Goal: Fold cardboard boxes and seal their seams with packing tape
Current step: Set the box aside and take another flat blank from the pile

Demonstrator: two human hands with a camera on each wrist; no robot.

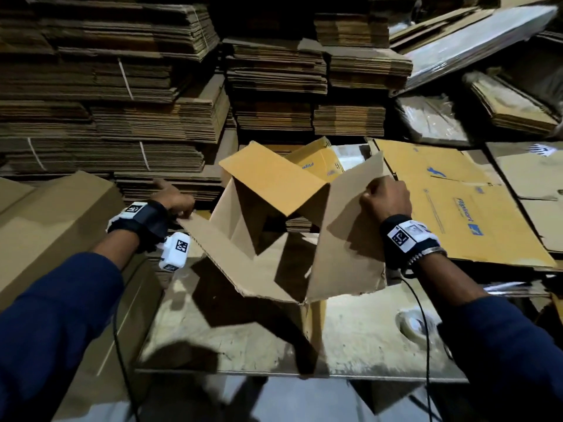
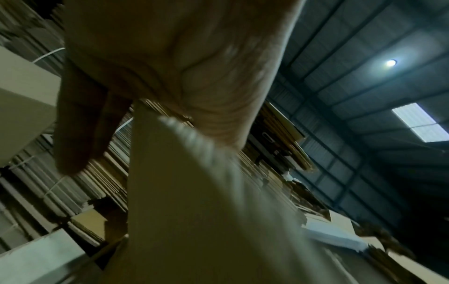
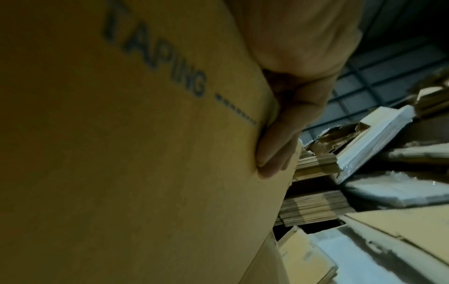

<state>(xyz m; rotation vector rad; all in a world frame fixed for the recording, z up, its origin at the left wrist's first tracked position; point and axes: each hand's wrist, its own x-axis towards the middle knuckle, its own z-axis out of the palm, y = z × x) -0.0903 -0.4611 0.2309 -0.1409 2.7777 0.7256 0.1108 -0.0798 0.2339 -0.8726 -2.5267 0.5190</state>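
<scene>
Cardboard box over worktable, left hand and right hand each pinching opposite flaps, spreading it open for folding.

Box: corrugated cardboard, matt brown inside, yellower smooth outer face with blue print; fluted edge visible at flap. Tape roll: glossy clear plastic. Worktop: scuffed, dull board. Background bundles: shiny plastic wrap.
</scene>
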